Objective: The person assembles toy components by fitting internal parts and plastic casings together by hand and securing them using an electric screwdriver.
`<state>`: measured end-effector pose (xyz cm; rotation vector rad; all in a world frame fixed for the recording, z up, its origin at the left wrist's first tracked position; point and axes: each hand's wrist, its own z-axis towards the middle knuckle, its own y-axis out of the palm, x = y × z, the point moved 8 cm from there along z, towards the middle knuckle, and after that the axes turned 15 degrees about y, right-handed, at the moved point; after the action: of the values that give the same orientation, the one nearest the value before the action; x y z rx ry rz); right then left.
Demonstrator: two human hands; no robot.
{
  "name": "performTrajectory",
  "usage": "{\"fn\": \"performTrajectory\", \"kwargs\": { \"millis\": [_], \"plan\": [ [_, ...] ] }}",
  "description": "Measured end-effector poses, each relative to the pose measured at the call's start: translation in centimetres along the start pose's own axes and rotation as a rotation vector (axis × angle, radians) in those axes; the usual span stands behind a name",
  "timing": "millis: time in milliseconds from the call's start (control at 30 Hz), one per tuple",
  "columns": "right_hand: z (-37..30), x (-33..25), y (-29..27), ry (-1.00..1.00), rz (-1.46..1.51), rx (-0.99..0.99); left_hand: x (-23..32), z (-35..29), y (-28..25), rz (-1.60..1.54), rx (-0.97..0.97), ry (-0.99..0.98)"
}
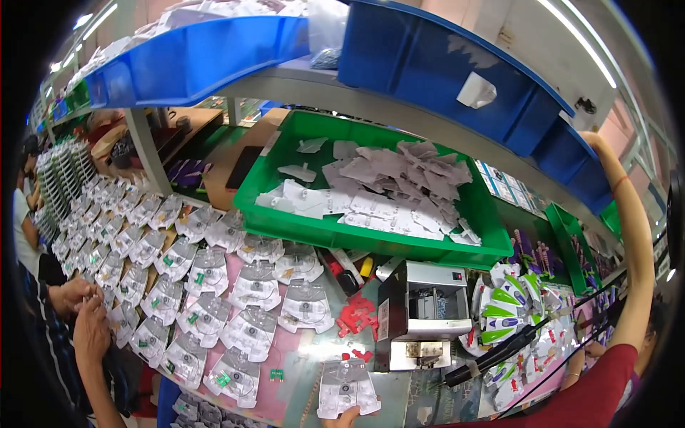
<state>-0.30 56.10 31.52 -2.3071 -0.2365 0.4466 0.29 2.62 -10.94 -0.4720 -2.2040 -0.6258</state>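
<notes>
At the bottom middle, my left hand (345, 417) grips the lower edge of a white plastic shell (347, 389); only part of the thumb side shows. The shell lies flat over the bench, its inner side with a round centre facing up. My right arm, in a red sleeve, stretches up along the right side. There my right hand (594, 141) is at the rim of a blue bin (578, 162) on the shelf, its fingers hidden. Small red plastic parts (357, 315) lie just beyond the held shell, beside a black and silver desktop machine (422, 314).
A green tray (378, 239) of flat white pieces spans the middle. Rows of white shells (203, 314), some with green circuit boards, cover the left bench. White-and-green assemblies (503, 310) pile up at right behind a black rod (492, 353). A co-worker's hands (87, 321) work at far left.
</notes>
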Motion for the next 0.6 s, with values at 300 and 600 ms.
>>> {"fn": "performTrajectory", "kwargs": {
  "millis": [300,600],
  "plan": [
    [1.6,-3.3,-1.1,-0.188,-0.093,0.046,1.9,0.4,0.1,-0.117,0.010,0.098],
    [3.0,-2.5,-1.7,-0.325,-0.119,0.101,2.7,-0.3,0.5,-0.151,0.028,0.088]
  ]
}}
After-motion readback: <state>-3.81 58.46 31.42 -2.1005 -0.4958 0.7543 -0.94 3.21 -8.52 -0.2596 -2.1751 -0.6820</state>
